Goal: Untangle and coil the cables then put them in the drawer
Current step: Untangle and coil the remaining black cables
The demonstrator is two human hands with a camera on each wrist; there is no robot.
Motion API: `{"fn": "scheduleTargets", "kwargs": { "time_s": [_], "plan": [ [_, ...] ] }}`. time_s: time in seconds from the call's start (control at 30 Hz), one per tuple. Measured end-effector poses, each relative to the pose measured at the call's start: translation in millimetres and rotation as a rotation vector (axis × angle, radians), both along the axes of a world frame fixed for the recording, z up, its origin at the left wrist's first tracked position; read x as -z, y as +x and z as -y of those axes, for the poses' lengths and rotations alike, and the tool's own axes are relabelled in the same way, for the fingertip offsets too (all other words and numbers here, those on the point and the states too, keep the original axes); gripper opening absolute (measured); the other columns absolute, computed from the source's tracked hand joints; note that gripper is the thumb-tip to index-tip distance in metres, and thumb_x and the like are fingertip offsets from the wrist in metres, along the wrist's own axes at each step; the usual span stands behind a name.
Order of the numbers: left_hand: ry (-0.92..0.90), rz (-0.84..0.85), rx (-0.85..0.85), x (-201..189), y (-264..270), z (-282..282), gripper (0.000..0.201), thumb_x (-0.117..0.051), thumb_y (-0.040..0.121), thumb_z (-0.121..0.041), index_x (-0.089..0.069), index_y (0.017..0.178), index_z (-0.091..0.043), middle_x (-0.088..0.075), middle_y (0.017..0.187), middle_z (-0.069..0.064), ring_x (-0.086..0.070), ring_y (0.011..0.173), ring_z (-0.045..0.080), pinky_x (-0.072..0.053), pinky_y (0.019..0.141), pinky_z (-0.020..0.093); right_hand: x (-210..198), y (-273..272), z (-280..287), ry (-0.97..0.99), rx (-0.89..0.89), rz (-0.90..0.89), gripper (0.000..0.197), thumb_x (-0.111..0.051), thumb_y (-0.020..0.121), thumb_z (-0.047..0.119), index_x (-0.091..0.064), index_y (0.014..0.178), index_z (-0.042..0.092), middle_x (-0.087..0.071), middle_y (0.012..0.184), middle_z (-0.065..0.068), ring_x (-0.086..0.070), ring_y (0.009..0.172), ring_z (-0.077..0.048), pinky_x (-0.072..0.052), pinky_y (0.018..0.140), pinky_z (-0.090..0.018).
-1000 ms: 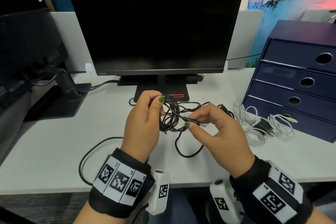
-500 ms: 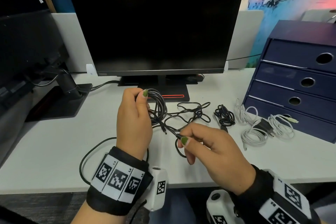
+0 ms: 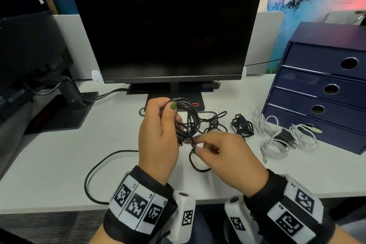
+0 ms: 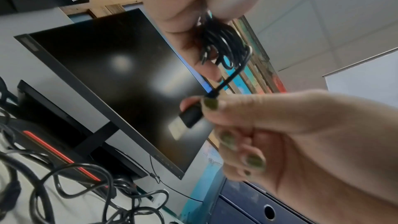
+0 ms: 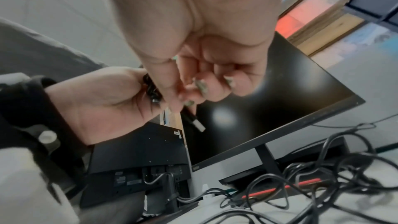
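My left hand (image 3: 160,130) holds a coil of black cable (image 3: 187,119) upright above the desk, thumb over the loops; the same coil (image 4: 224,43) hangs from its fingers in the left wrist view. My right hand (image 3: 219,150) pinches that cable's USB plug end (image 4: 191,116) just right of the coil; the plug (image 5: 192,120) pokes out below its fingertips. More tangled black cable (image 3: 213,121) lies on the desk behind my hands. The blue drawer unit (image 3: 324,89) at the right has all its drawers closed.
A small black cable bundle (image 3: 242,125), white cables (image 3: 277,140) and a black charger (image 3: 285,136) lie before the drawers. A monitor (image 3: 164,27) stands behind my hands, a second one (image 3: 29,45) at the left. A black lead (image 3: 95,174) loops near the desk's front edge.
My right hand came in from lower down toward the coil, bringing the plug end close against it. The left hand has kept its hold on the coil, almost unmoved.
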State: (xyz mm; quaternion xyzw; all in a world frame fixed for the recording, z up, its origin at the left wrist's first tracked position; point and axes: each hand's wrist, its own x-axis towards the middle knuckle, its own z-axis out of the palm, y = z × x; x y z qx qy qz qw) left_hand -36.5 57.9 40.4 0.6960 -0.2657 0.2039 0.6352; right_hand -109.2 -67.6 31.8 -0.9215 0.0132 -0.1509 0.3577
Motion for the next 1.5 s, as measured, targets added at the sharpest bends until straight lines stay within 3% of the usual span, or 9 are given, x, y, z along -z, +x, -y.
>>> {"fn": "scheduleTargets", "kwargs": {
  "time_s": [0.13, 0.27, 0.4, 0.57, 0.83, 1.1, 1.23, 1.33, 1.5],
  "plan": [
    [0.063, 0.027, 0.042, 4, -7, 6, 0.011, -0.041, 0.095, -0.029, -0.049, 0.091, -0.036, -0.057, 0.072, -0.014, -0.058, 0.068, 0.003, -0.048, 0.059, 0.014, -4, 4, -5, 0.253, 0.052, 0.069, 0.024, -0.064, 0.082, 0.007, -0.068, 0.069, 0.027, -0.066, 0.063, 0.006, -0.058, 0.062, -0.003, -0.043, 0.062, -0.013],
    [0.059, 0.063, 0.003, 3, -9, 5, 0.012, -0.042, 0.095, -0.027, -0.046, 0.091, -0.037, -0.057, 0.077, -0.014, -0.058, 0.074, -0.002, -0.044, 0.061, 0.007, -1, 3, -7, 0.734, -0.114, 0.047, 0.026, -0.060, 0.084, 0.002, -0.074, 0.100, 0.016, -0.075, 0.094, -0.003, -0.069, 0.094, -0.019, -0.055, 0.087, -0.037],
    [0.055, 0.057, -0.011, 4, -7, 3, 0.014, -0.043, 0.095, -0.027, -0.047, 0.090, -0.040, -0.058, 0.078, -0.013, -0.058, 0.076, -0.001, -0.044, 0.063, 0.008, 0, 4, -12, 1.027, -0.240, -0.025, 0.036, -0.056, 0.082, 0.013, -0.067, 0.116, 0.007, -0.068, 0.116, -0.013, -0.061, 0.114, -0.027, -0.048, 0.099, -0.042],
    [0.079, 0.028, -0.007, 4, -4, 2, 0.010, -0.040, 0.094, -0.041, -0.050, 0.092, -0.041, -0.058, 0.082, -0.012, -0.059, 0.079, 0.009, -0.051, 0.068, 0.029, -1, 9, -10, 1.003, -0.149, 0.025, 0.035, -0.064, 0.080, 0.020, -0.069, 0.114, 0.013, -0.069, 0.113, -0.012, -0.061, 0.112, -0.033, -0.042, 0.104, -0.054],
    [0.115, -0.002, -0.073, 2, -5, 5, 0.011, -0.039, 0.100, -0.025, -0.048, 0.095, -0.023, -0.054, 0.075, -0.012, -0.055, 0.069, 0.000, -0.044, 0.057, 0.011, -6, 11, -13, 0.981, -0.104, 0.019, 0.030, -0.064, 0.077, 0.023, -0.072, 0.104, 0.012, -0.072, 0.103, -0.012, -0.066, 0.096, -0.023, -0.045, 0.100, -0.051],
    [0.169, -0.059, -0.087, -5, -6, 5, 0.015, -0.044, 0.098, -0.028, -0.050, 0.088, -0.020, -0.056, 0.071, -0.004, -0.053, 0.068, 0.010, -0.044, 0.057, 0.024, -6, 15, -10, 0.921, -0.111, 0.019, 0.027, -0.058, 0.078, 0.022, -0.071, 0.096, 0.006, -0.071, 0.092, -0.013, -0.066, 0.087, -0.022, -0.054, 0.089, -0.047],
    [0.222, -0.096, -0.102, -1, -3, 4, 0.016, -0.044, 0.098, -0.029, -0.050, 0.088, -0.020, -0.057, 0.074, -0.004, -0.054, 0.068, 0.008, -0.042, 0.055, 0.017, -11, 19, -6, 0.826, -0.131, -0.055, 0.018, -0.053, 0.090, 0.005, -0.064, 0.093, -0.008, -0.066, 0.081, -0.015, -0.064, 0.072, -0.021, -0.054, 0.074, -0.037],
    [0.275, -0.144, -0.083, 1, -2, 5, 0.015, -0.042, 0.099, -0.027, -0.050, 0.088, -0.021, -0.057, 0.077, -0.005, -0.054, 0.070, 0.007, -0.042, 0.058, 0.013, -17, 20, -2, 0.691, -0.138, -0.086, 0.020, -0.054, 0.080, 0.011, -0.064, 0.086, -0.004, -0.066, 0.077, -0.014, -0.065, 0.069, -0.021, -0.057, 0.075, -0.041],
    [0.292, -0.133, -0.064, -1, -4, 7, 0.016, -0.040, 0.100, -0.027, -0.048, 0.087, -0.024, -0.056, 0.077, -0.008, -0.053, 0.071, 0.004, -0.039, 0.058, 0.012, -21, 20, 1, 0.649, -0.144, -0.050, 0.016, -0.057, 0.081, 0.004, -0.068, 0.089, -0.005, -0.067, 0.089, -0.024, -0.068, 0.073, -0.031, -0.059, 0.072, -0.040]
  ]
}}
